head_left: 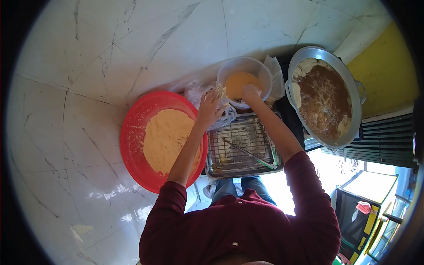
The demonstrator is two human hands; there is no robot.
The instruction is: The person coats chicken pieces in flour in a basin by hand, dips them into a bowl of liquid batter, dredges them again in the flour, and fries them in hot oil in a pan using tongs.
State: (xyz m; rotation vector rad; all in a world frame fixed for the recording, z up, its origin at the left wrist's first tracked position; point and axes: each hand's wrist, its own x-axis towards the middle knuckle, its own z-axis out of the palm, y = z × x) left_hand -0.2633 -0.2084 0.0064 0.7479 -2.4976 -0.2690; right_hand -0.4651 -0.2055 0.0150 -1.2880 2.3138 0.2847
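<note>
My left hand (210, 109) is raised between the red basin and the clear tub, its fingers apart and coated with pale flour or batter. It holds nothing that I can see. My right hand (251, 93) reaches over the near rim of the clear plastic tub (222, 79), down toward the yellow-orange liquid (238, 80); its fingers are hidden. On the left, the red basin (132, 157) holds a large heap of pale yellow flour (165, 137), clumped in places.
A big metal pan (294, 99) of bubbling brown oil with pale foam stands at right. Tongs (249, 155) lie on a wire rack in a tray (216, 172) before me. Clear plastic bags (194, 93) lie behind the basin. A tiled wall (176, 48) rises behind.
</note>
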